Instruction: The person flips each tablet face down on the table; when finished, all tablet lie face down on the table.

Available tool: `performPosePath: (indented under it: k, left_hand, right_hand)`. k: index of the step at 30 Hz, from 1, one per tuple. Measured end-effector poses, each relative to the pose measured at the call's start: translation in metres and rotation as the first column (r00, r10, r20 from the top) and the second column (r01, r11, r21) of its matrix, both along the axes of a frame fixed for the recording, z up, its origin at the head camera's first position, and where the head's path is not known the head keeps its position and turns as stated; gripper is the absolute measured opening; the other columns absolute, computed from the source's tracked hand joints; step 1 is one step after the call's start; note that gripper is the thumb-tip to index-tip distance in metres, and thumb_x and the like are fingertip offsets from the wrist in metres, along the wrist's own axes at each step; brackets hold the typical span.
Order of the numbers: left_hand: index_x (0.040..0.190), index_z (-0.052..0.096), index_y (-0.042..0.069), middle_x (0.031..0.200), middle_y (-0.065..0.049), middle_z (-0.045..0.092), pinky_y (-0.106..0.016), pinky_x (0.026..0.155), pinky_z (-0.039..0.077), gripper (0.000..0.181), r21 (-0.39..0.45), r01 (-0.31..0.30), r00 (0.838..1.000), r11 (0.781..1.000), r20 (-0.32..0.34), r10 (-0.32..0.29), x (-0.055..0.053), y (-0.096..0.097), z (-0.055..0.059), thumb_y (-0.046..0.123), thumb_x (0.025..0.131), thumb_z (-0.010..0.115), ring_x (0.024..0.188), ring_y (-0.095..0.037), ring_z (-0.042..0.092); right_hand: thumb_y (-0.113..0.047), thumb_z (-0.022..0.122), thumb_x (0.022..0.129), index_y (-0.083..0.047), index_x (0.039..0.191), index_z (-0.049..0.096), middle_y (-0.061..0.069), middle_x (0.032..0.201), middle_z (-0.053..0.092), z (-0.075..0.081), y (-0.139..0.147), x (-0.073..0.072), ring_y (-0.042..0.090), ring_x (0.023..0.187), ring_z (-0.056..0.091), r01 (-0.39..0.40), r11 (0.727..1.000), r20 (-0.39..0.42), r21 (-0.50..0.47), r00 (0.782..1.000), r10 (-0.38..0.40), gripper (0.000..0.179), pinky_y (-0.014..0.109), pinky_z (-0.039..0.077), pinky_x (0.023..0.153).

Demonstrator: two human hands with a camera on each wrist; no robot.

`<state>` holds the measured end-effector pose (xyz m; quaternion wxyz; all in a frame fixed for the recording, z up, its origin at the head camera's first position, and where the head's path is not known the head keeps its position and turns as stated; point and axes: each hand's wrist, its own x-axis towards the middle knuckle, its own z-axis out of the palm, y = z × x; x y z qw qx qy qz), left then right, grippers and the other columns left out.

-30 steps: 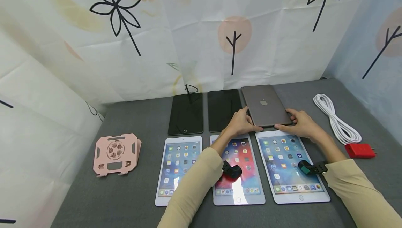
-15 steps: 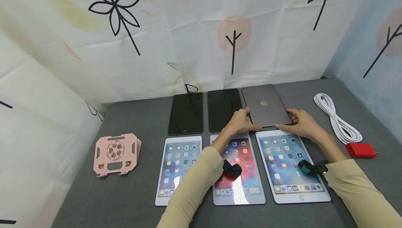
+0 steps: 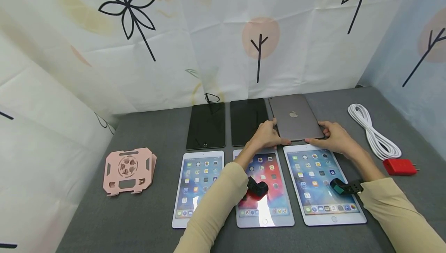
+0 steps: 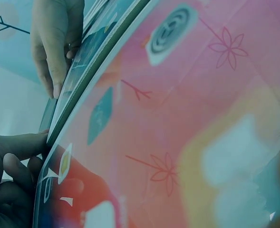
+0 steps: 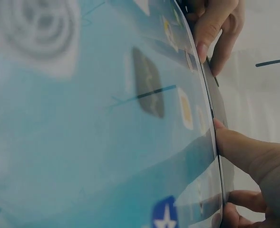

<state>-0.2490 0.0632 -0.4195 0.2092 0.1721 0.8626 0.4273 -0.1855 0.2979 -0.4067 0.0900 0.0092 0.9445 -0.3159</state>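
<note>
A grey tablet [image 3: 296, 117] with an apple logo lies face down at the back right, in line with two black-screened tablets. My left hand [image 3: 267, 135] holds its near left corner, thumb along the near edge and fingers at the side. At the near right corner, my right hand [image 3: 334, 139] grips it the same way. Below it lies a white tablet [image 3: 327, 191] with a lit blue screen, under my right wrist. Another white tablet [image 3: 275, 175], its screen red and blue, is partly hidden by my left forearm. In the right wrist view, my right thumb [image 5: 239, 145] presses the tablet's edge.
Two black tablets [image 3: 205, 125] lie left of the grey one. A third lit white tablet [image 3: 200, 175] is at front left. Further left sits a pink folding stand [image 3: 129, 170]. A coiled white cable [image 3: 374, 131] and a red charger [image 3: 399, 167] lie at right.
The grey tablet has shifted very slightly to the right. Both hands keep their hold at its near corners, and everything else stays put.
</note>
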Motion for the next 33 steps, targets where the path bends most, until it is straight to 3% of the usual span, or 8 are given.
performPosePath:
  k: [9, 19, 26, 33]
  left_hand:
    - [0.161, 0.021, -0.001, 0.048, 0.005, 0.057, -0.019, 0.047, 0.037, 0.101, -0.018, 0.024, 0.999, 1.000, -0.041, -0.024, 0.001, -0.001, 0.000, 0.026, 0.087, 0.083, 0.038, -0.006, 0.048]
    - [0.160, 0.026, -0.001, 0.058, 0.003, 0.063, -0.015, 0.052, 0.042, 0.093, 0.024, 0.066, 0.993, 0.998, -0.101, -0.063, 0.005, -0.010, 0.004, 0.027, 0.089, 0.081, 0.044, -0.004, 0.054]
    - [0.160, 0.029, 0.001, 0.059, 0.003, 0.058, -0.017, 0.048, 0.039, 0.092, -0.022, 0.111, 0.972, 0.994, -0.207, -0.113, 0.004, -0.035, 0.017, 0.034, 0.090, 0.079, 0.047, -0.005, 0.049]
    - [0.160, 0.028, 0.001, 0.071, -0.002, 0.066, -0.017, 0.059, 0.046, 0.096, -0.064, 0.117, 0.952, 0.991, -0.277, -0.131, 0.001, -0.072, 0.024, 0.038, 0.088, 0.080, 0.057, -0.007, 0.057]
  right_hand:
    - [-0.034, 0.074, 0.092, 0.022, 0.151, 0.021, 0.046, 0.131, 0.037, 0.001, -0.002, -0.001, 0.049, 0.113, 0.041, -0.015, 1.000, -0.015, 0.004, 1.000, 0.015, 0.098, 0.067, 0.041, 0.097]
    - [-0.028, 0.077, 0.089, 0.012, 0.150, 0.036, 0.043, 0.127, 0.045, 0.013, -0.021, 0.000, 0.059, 0.116, 0.043, -0.044, 0.998, -0.113, 0.034, 0.992, 0.048, 0.083, 0.070, 0.040, 0.091]
    - [-0.029, 0.076, 0.093, 0.006, 0.154, 0.034, 0.039, 0.133, 0.044, 0.027, -0.048, -0.004, 0.055, 0.120, 0.047, -0.089, 0.995, -0.109, -0.035, 0.990, 0.084, 0.082, 0.065, 0.047, 0.091]
    - [-0.030, 0.076, 0.093, 0.004, 0.155, 0.034, 0.035, 0.135, 0.047, 0.029, -0.077, -0.012, 0.051, 0.123, 0.051, -0.121, 0.989, -0.112, -0.079, 0.987, 0.112, 0.082, 0.063, 0.050, 0.096]
